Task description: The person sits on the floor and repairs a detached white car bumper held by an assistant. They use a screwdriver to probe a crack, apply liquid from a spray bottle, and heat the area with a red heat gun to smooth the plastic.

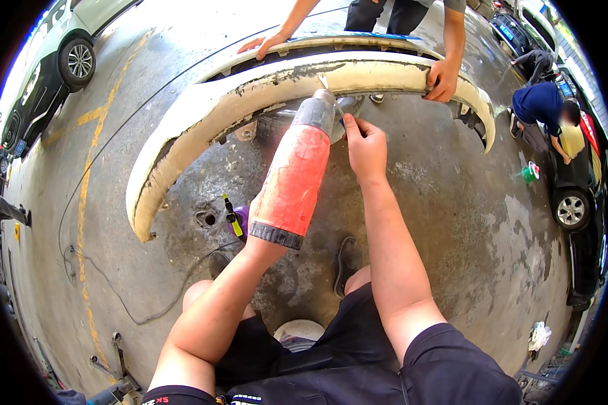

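A red heat gun with a grey front and black rear end is in my left hand, which the gun mostly hides. Its metal nozzle points at the middle of a worn white car bumper with dark scuffed patches. A small pale pointed piece sticks up just beyond the nozzle. Close to the gun's front, my right hand is closed in a pinch. A bit of blue shows at its fingertips, but what it holds is too small to make out. Another person's hands steady the bumper from the far side.
A black cable runs over the concrete floor on the left. Beside the gun, a purple bottle with a yellow-green sprayer stands near a floor hole. Parked cars line both sides; another person crouches at the right.
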Demonstrator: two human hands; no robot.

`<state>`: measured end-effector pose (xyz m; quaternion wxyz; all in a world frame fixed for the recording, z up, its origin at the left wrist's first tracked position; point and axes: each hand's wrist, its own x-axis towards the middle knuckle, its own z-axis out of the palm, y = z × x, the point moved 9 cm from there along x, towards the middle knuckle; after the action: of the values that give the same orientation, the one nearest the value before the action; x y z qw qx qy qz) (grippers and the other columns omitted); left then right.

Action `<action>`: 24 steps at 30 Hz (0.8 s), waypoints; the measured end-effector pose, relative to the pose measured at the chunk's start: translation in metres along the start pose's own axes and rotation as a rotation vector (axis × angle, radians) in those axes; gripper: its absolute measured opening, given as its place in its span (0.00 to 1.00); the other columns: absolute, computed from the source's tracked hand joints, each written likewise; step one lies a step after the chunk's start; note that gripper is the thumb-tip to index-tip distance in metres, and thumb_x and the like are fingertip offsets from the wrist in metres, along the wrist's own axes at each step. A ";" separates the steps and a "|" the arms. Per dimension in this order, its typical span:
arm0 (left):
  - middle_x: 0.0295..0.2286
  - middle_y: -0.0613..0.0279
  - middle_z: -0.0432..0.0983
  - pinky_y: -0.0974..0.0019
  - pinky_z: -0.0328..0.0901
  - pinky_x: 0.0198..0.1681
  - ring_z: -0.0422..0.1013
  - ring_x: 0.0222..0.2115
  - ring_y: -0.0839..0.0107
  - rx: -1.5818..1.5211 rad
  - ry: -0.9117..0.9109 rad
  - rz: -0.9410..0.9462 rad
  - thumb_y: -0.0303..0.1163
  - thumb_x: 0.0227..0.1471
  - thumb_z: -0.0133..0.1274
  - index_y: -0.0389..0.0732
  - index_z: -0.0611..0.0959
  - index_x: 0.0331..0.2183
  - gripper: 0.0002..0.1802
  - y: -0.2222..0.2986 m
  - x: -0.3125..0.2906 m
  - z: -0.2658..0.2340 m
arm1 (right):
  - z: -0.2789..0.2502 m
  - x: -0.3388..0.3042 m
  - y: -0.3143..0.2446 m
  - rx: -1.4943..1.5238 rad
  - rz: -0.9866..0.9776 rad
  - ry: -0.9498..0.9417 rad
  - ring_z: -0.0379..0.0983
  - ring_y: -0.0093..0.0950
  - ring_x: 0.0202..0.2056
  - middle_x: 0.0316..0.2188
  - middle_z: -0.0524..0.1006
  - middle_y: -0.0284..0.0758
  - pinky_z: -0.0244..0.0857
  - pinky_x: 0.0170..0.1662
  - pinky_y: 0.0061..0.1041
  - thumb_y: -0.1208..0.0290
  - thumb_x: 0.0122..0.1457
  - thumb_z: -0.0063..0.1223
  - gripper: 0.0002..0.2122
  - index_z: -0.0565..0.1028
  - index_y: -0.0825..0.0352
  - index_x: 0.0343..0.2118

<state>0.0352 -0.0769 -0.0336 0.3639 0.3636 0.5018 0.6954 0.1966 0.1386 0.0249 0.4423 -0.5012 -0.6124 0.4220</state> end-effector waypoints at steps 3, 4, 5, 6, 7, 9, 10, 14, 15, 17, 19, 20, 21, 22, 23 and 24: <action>0.57 0.51 0.83 0.51 0.68 0.64 0.76 0.58 0.50 -0.224 0.001 -0.132 0.41 0.66 0.66 0.40 0.83 0.60 0.26 -0.006 -0.001 0.001 | 0.000 0.000 0.002 0.003 0.017 0.009 0.70 0.21 0.27 0.23 0.79 0.28 0.67 0.35 0.28 0.52 0.73 0.65 0.22 0.88 0.72 0.40; 0.57 0.51 0.83 0.51 0.68 0.64 0.75 0.59 0.50 -0.181 -0.005 -0.135 0.41 0.66 0.66 0.40 0.82 0.61 0.27 -0.004 -0.001 0.000 | 0.001 0.000 0.002 0.008 0.015 0.010 0.70 0.21 0.27 0.23 0.79 0.28 0.67 0.35 0.28 0.52 0.73 0.65 0.22 0.88 0.73 0.40; 0.57 0.51 0.83 0.51 0.68 0.65 0.75 0.60 0.50 -0.137 -0.010 -0.138 0.41 0.66 0.65 0.40 0.82 0.61 0.27 -0.002 -0.001 0.000 | 0.001 0.000 0.002 0.014 0.013 0.010 0.70 0.21 0.27 0.23 0.79 0.28 0.66 0.35 0.28 0.52 0.73 0.65 0.22 0.88 0.73 0.40; 0.58 0.52 0.83 0.51 0.67 0.66 0.75 0.60 0.51 0.088 -0.023 -0.065 0.41 0.67 0.65 0.40 0.82 0.61 0.27 0.009 0.001 0.001 | 0.001 -0.001 0.002 0.018 0.012 0.012 0.70 0.21 0.27 0.24 0.79 0.28 0.66 0.35 0.28 0.52 0.73 0.65 0.22 0.88 0.73 0.40; 0.58 0.52 0.82 0.51 0.67 0.66 0.75 0.61 0.51 0.175 -0.032 -0.037 0.41 0.67 0.65 0.40 0.81 0.62 0.27 0.012 0.001 0.000 | 0.001 -0.001 0.006 0.040 0.031 0.006 0.70 0.21 0.28 0.24 0.79 0.28 0.66 0.35 0.28 0.52 0.73 0.65 0.22 0.88 0.73 0.40; 0.58 0.52 0.82 0.52 0.67 0.67 0.74 0.61 0.51 0.210 -0.041 -0.024 0.41 0.67 0.64 0.40 0.81 0.62 0.27 0.010 0.002 -0.004 | 0.005 0.001 0.016 0.083 0.071 -0.006 0.71 0.20 0.28 0.25 0.80 0.28 0.67 0.35 0.27 0.52 0.72 0.66 0.22 0.88 0.73 0.40; 0.58 0.52 0.82 0.51 0.67 0.67 0.74 0.61 0.51 0.194 -0.038 -0.023 0.41 0.67 0.64 0.40 0.81 0.62 0.27 0.006 0.004 -0.006 | 0.005 0.003 0.017 0.096 0.064 -0.005 0.71 0.20 0.28 0.25 0.81 0.28 0.67 0.35 0.27 0.52 0.72 0.66 0.22 0.88 0.73 0.40; 0.56 0.52 0.83 0.50 0.67 0.65 0.75 0.58 0.49 0.185 -0.007 0.016 0.42 0.67 0.64 0.40 0.84 0.60 0.25 0.005 0.007 -0.009 | 0.004 0.009 0.017 0.102 0.048 -0.015 0.72 0.20 0.29 0.26 0.82 0.28 0.67 0.36 0.27 0.51 0.72 0.66 0.22 0.88 0.73 0.41; 0.56 0.52 0.84 0.50 0.67 0.64 0.75 0.58 0.48 0.152 0.007 0.019 0.43 0.67 0.65 0.41 0.84 0.59 0.25 0.007 0.005 -0.005 | 0.003 0.008 0.016 0.094 0.047 -0.021 0.72 0.20 0.29 0.26 0.82 0.28 0.67 0.36 0.27 0.51 0.71 0.66 0.22 0.88 0.73 0.41; 0.55 0.52 0.84 0.49 0.67 0.64 0.75 0.57 0.48 0.167 0.016 0.035 0.43 0.67 0.65 0.41 0.85 0.58 0.24 0.013 0.005 -0.003 | 0.002 0.008 0.014 0.087 0.053 -0.021 0.72 0.19 0.29 0.26 0.82 0.28 0.67 0.36 0.26 0.52 0.72 0.67 0.22 0.88 0.73 0.41; 0.55 0.53 0.84 0.50 0.68 0.63 0.75 0.57 0.48 0.246 0.008 0.047 0.44 0.67 0.65 0.42 0.86 0.57 0.23 0.014 0.005 -0.004 | 0.002 0.007 0.015 0.118 0.057 -0.013 0.72 0.19 0.29 0.27 0.82 0.28 0.67 0.36 0.26 0.52 0.71 0.67 0.22 0.88 0.73 0.41; 0.54 0.53 0.84 0.50 0.68 0.63 0.75 0.57 0.48 0.276 0.007 0.048 0.44 0.67 0.65 0.42 0.86 0.57 0.23 0.014 0.004 -0.005 | 0.002 0.007 0.016 0.153 0.058 -0.008 0.72 0.19 0.30 0.27 0.82 0.28 0.66 0.37 0.26 0.53 0.71 0.67 0.22 0.88 0.73 0.41; 0.54 0.53 0.85 0.50 0.68 0.63 0.75 0.56 0.47 0.288 0.009 0.037 0.45 0.67 0.65 0.42 0.86 0.57 0.23 0.012 0.006 -0.008 | 0.002 0.009 0.017 0.187 0.060 -0.001 0.72 0.19 0.30 0.27 0.82 0.29 0.66 0.37 0.26 0.53 0.71 0.67 0.21 0.88 0.74 0.41; 0.54 0.53 0.85 0.50 0.68 0.62 0.76 0.56 0.48 0.304 0.011 0.042 0.45 0.66 0.65 0.42 0.86 0.56 0.23 0.011 0.008 -0.009 | 0.002 0.010 0.016 0.179 0.054 0.002 0.72 0.20 0.30 0.27 0.82 0.29 0.67 0.37 0.26 0.53 0.71 0.67 0.21 0.88 0.74 0.41; 0.53 0.53 0.85 0.50 0.68 0.62 0.76 0.55 0.48 0.321 0.012 0.047 0.45 0.66 0.65 0.42 0.87 0.56 0.23 0.010 0.008 -0.010 | 0.002 0.012 0.016 0.172 0.049 0.006 0.72 0.20 0.30 0.27 0.82 0.29 0.67 0.37 0.26 0.54 0.71 0.67 0.21 0.88 0.74 0.41; 0.52 0.53 0.85 0.49 0.69 0.61 0.76 0.55 0.48 0.345 0.014 0.069 0.44 0.66 0.66 0.42 0.87 0.55 0.23 0.014 0.011 -0.009 | 0.003 0.013 0.015 0.167 0.043 0.007 0.72 0.20 0.30 0.27 0.82 0.29 0.67 0.38 0.26 0.54 0.72 0.67 0.21 0.88 0.74 0.41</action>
<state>0.0200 -0.0744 -0.0207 0.2686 0.4327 0.6036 0.6134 0.1954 0.1536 0.0116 0.4755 -0.4772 -0.5626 0.4793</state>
